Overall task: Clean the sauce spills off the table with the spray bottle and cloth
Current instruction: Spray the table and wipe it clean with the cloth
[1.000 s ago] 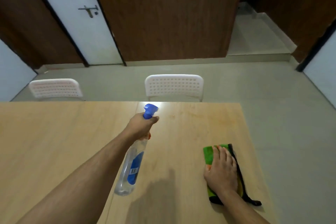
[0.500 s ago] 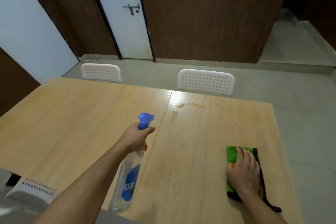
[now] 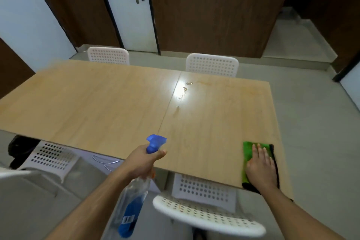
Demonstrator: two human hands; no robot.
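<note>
My left hand (image 3: pixel 145 161) grips the neck of a clear spray bottle (image 3: pixel 134 198) with a blue nozzle and blue label, held over the table's near edge with the nozzle pointing across the table. My right hand (image 3: pixel 260 167) lies flat, fingers spread, on a green cloth (image 3: pixel 247 149) with a black border at the near right corner of the wooden table (image 3: pixel 97 103). Small sauce drops (image 3: pixel 184 90) and a faint orange smear (image 3: pixel 206 83) sit near the far middle of the table, partly under a light glare.
Two white perforated chairs (image 3: pixel 212 64) stand behind the table's far edge. Two more white chairs (image 3: pixel 206 214) are tucked at the near edge, one below my arms and one at the left (image 3: pixel 50 160). A white door (image 3: pixel 134 8) and brown panelling lie beyond.
The view has pulled back and tilted down, so the table's near edge and near chairs appear. Both hands now sit nearer that edge; each keeps its hold or place.
</note>
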